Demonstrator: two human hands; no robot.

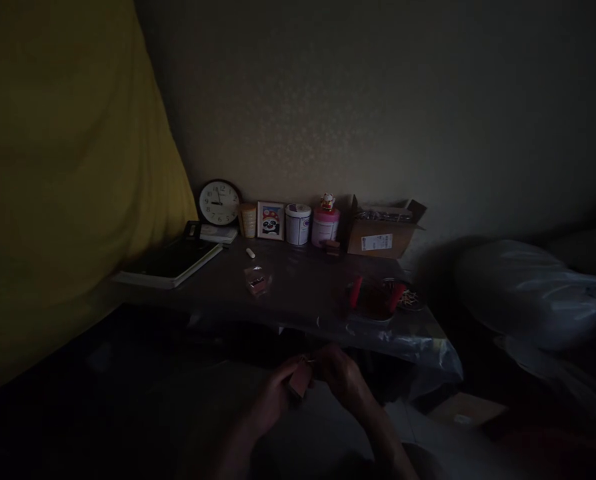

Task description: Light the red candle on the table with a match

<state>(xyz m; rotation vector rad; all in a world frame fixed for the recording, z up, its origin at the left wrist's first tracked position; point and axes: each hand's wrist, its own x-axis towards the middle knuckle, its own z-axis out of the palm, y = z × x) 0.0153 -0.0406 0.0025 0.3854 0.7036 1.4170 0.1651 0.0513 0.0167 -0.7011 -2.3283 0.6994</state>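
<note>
Below the table's front edge, my left hand [273,399] is closed around a small reddish-brown box [301,379], holding it tilted. My right hand [342,375] is beside the box's upper end, its fingers pinched together. Something thin and pale shows at the top of the box, between the hands; the dim light hides what it is. On the table [298,267], a similar small reddish item in clear wrapping [258,281] lies left of centre. At the right, a dark tray [375,308] carries two red cylinders, beside a dish of thin pale sticks [409,298].
Along the wall stand a round clock [220,202], a framed panda picture [271,221], a white tin [298,225], a pink tin [325,229] and an open cardboard box [378,241]. A large book [173,263] lies left, near a yellow curtain [68,153]. Plastic bags [533,290] fill the right.
</note>
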